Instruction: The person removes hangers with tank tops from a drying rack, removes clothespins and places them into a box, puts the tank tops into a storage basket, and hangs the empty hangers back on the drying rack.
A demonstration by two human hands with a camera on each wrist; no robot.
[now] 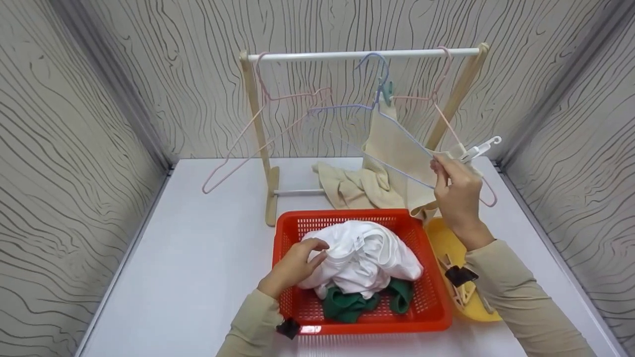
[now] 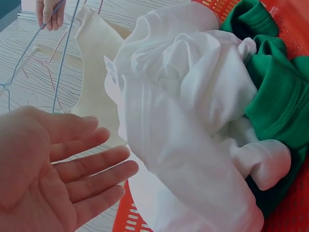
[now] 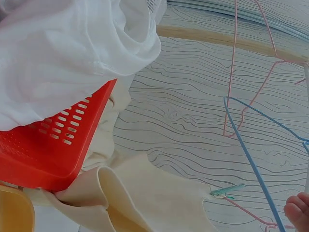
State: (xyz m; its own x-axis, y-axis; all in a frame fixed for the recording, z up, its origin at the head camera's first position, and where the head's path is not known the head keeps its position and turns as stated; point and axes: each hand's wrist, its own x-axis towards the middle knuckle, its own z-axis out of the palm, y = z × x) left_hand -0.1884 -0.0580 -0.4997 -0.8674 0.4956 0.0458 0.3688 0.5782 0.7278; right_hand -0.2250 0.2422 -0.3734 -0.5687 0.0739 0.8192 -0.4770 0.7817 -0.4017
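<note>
While one end of the blue hanger (image 1: 407, 132) is pinched between the thumb and fingers of the right hand (image 1: 459, 193), the rest of its thin frame is seen stretching up and to the left from that grip. It is made of slender wire, with sloping shoulders, a straight lower bar and a rounded hook, and it is held tilted, its lower bar running down toward the hand. The hook is seen in front of the white rail (image 1: 317, 56); whether it is hung there cannot be told.

Behind the hanger, a cream cloth (image 1: 394, 144) is draped, held high by a teal clip (image 1: 387, 92) and bunched lower down on the table (image 1: 198, 238). A white hooked clip (image 1: 481, 148) is seen just beyond the right hand.

The left hand (image 1: 297, 263) is held with its fingers apart and extended beside the white garment (image 1: 367, 263); whether that is touched cannot be told. The garment is heaped, folded and tagged with a small label, on top of a green garment (image 1: 345, 305) in the red basket (image 1: 377, 327).

Right of the basket, clothespins (image 1: 465, 293) are held in a yellow container (image 1: 436, 229). Farther out, pink hangers (image 1: 239, 138) are hung from the rail, which is carried by wooden uprights (image 1: 256, 104).
</note>
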